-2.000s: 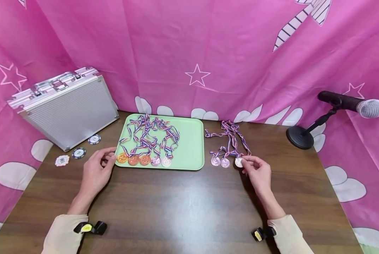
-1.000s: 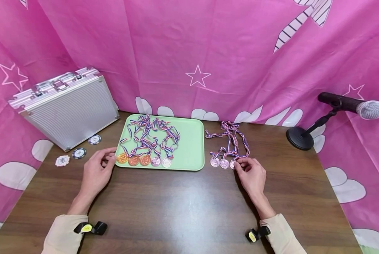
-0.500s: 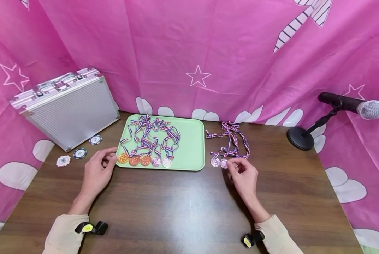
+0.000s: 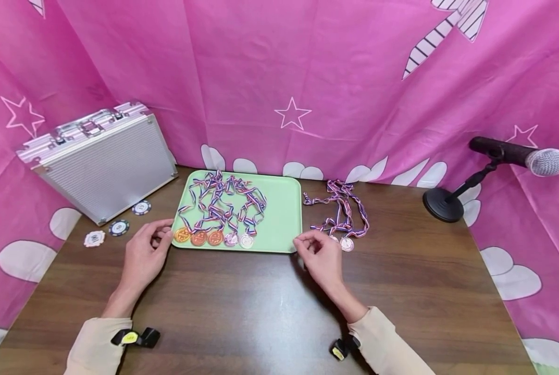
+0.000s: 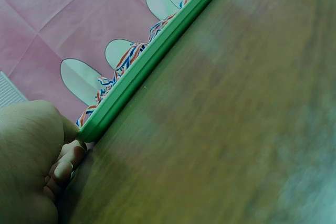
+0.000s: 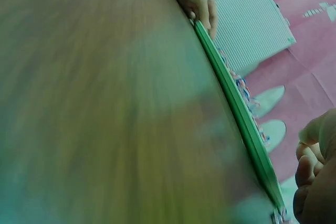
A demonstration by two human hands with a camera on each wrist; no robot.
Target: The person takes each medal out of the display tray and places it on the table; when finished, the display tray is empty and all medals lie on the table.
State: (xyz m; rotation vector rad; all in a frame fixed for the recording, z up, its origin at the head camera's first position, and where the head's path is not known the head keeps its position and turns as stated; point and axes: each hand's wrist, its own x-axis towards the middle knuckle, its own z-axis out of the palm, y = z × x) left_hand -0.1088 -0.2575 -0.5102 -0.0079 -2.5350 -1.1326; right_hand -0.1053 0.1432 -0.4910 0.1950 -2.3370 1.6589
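Note:
In the head view my left hand (image 4: pixel 144 255) grips the left front corner of the light green tray (image 4: pixel 281 219); in the left wrist view, the thumb and fingers meet at that corner. Several medals lie along the tray's front: a gold medal (image 4: pixel 182 235), bronze medals (image 4: pixel 198 238) and silver ones (image 4: pixel 246 240). Their striped ribbons (image 4: pixel 218 200) spread behind them. My right hand (image 4: pixel 322 260) hovers at the tray's right front corner, fingers loosely curled and holding nothing. Beside it, more silver medals (image 4: pixel 347 244) lie on the table, partly hidden by the hand.
A silver case (image 4: pixel 106 161) stands at the back left, with three poker chips (image 4: pixel 119 227) before it. At the right back is a microphone (image 4: pixel 518 152) on a black stand (image 4: pixel 443 203). A pink curtain (image 4: pixel 241 78) hangs behind the wooden table (image 4: pixel 241 312).
My right hand has left the row of silver medals and moved left to the tray's corner. The rightmost medal shifted slightly left on the table earlier. My left hand has stayed put.

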